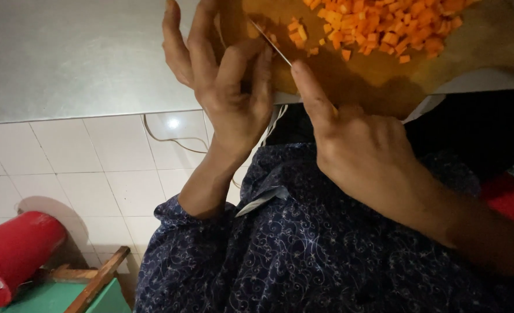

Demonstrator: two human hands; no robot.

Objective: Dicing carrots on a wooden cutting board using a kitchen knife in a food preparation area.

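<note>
Steel counter (65, 58), wooden board (384, 81) bearing diced carrot (384, 26), right hand (361, 150) gripping knife (271, 43), left hand (225, 75) steadying carrot piece (252, 30)

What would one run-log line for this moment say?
left hand: steadying carrot piece | right hand: gripping knife | diced carrot: piled on wooden board

Your hands were bare: left hand (228, 87), right hand (361, 150), no rings, watch or gloves. You wore a dark navy garment (315, 255) with a fine pale swirl print. The left sleeve (181, 226) was bunched up the forearm.
</note>
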